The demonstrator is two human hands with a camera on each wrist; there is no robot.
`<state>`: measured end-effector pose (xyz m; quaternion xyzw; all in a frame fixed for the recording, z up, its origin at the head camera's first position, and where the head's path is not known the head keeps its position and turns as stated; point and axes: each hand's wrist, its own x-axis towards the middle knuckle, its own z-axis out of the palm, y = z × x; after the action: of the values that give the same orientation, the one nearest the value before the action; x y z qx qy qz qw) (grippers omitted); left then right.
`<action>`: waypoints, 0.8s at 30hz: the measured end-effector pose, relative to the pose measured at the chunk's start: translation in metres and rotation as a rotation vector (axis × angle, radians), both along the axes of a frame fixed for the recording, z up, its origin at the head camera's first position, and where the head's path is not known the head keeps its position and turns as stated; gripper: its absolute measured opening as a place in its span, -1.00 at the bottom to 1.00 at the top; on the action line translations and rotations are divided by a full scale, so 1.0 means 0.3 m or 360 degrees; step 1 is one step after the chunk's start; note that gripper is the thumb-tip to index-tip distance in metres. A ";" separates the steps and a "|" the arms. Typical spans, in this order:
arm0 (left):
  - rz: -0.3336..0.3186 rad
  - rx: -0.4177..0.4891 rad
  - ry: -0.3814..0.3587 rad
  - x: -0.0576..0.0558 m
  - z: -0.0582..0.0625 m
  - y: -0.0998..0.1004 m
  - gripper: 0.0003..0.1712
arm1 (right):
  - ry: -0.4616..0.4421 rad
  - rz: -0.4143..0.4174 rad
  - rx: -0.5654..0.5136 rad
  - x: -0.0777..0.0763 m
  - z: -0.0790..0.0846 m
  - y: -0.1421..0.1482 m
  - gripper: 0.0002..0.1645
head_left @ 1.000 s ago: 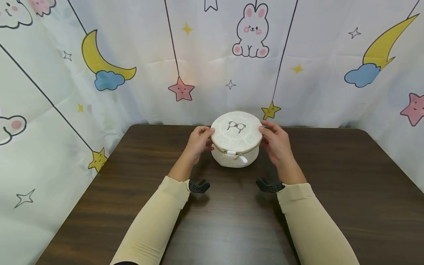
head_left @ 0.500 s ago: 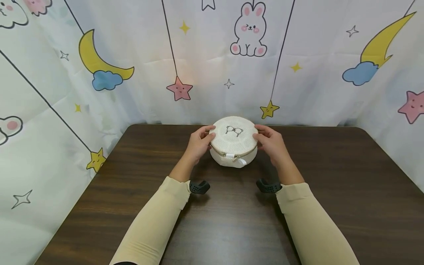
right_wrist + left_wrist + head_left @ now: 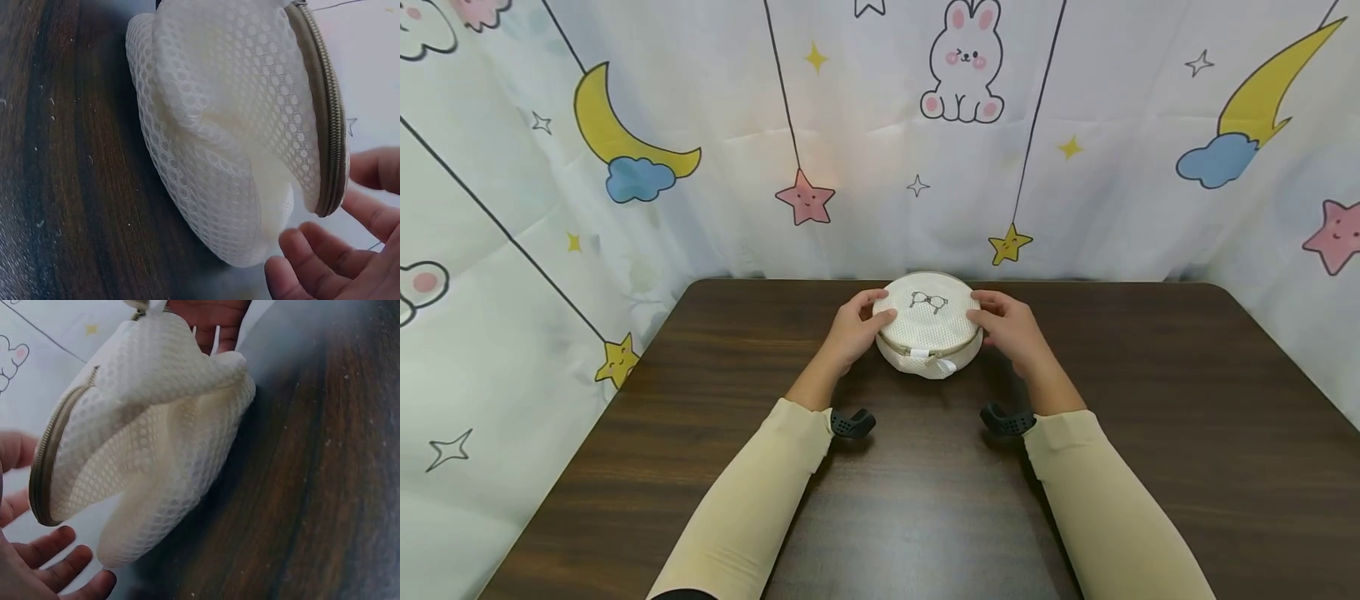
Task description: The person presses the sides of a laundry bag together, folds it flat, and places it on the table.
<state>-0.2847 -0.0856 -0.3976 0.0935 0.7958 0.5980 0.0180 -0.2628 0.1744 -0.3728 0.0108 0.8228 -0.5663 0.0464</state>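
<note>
A round white mesh zip bag (image 3: 927,321) sits on the dark wooden table near its far edge. Its lid bears a small dark embroidered drawing, and a white tab hangs from the zip at the front. My left hand (image 3: 852,332) holds the lid's left rim, thumb on top, and my right hand (image 3: 1013,333) holds the right rim likewise. In the left wrist view the mesh side wall (image 3: 169,437) is creased and folded inward below the brown zip (image 3: 47,462). In the right wrist view the lower fingers (image 3: 319,256) hang loosely beside the sagging mesh.
The brown table (image 3: 925,517) stretches toward me and to both sides. Behind it hangs a white curtain (image 3: 865,125) printed with stars, moons and a rabbit. Dark wrist devices (image 3: 852,423) sit at both cuffs.
The bag's lid has sunk toward the table and its side has flattened. Both hands came down with it and drew slightly closer together, thumbs lying further over the lid.
</note>
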 end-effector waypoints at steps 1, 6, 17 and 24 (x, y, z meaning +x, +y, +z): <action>-0.0020 -0.0031 0.0029 -0.001 0.000 0.000 -0.48 | 0.0029 0.0021 0.0027 0.000 0.001 0.001 -0.40; -0.0101 -0.0175 0.0152 0.002 0.002 0.000 -0.37 | 0.0239 0.0157 0.0263 -0.004 0.005 -0.002 -0.30; -0.0221 -0.0318 0.0249 0.005 0.000 0.019 -0.58 | 0.0277 0.0290 0.0470 -0.007 -0.002 -0.013 -0.44; -0.0243 -0.0474 0.0198 0.009 -0.005 0.029 -0.58 | 0.0187 0.0324 0.0578 -0.011 -0.018 -0.011 -0.44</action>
<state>-0.2819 -0.0770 -0.3990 0.1867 0.8658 0.4635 0.0276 -0.2659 0.1710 -0.3782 -0.0973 0.9094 -0.4009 0.0528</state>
